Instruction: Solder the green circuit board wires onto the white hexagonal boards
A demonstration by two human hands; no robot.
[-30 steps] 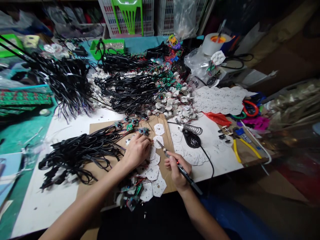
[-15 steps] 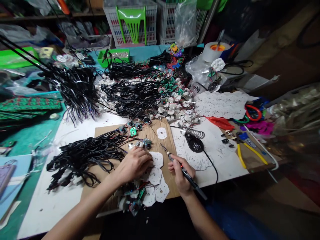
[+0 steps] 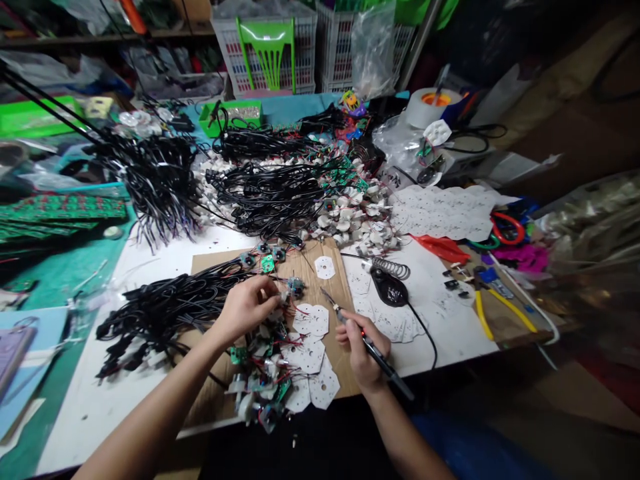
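My right hand [image 3: 369,347] grips a soldering iron [image 3: 377,357] like a pen, its tip pointing up and left over the cardboard [image 3: 336,280]. My left hand [image 3: 250,308] is pinched closed beside a small wired module [image 3: 295,287]; its fingertips hide what they hold. Between the hands lie white octagonal plates [image 3: 311,321] with thin red wires on them. Below the left hand sits a cluster of wired parts and green circuit boards [image 3: 283,388]. One lone white plate [image 3: 325,267] rests farther up the cardboard.
Bundled black cables [image 3: 170,300] spread to the left, with larger heaps [image 3: 275,190] behind. A soldering iron stand [image 3: 390,287] with a coil is right of the cardboard. Yellow-handled pliers [image 3: 483,313] lie farther right. Stacked green boards [image 3: 60,213] stand at far left.
My left hand has moved left and slightly up, off the white plates, uncovering them and the wired parts. My right hand and the soldering iron have stayed in place.
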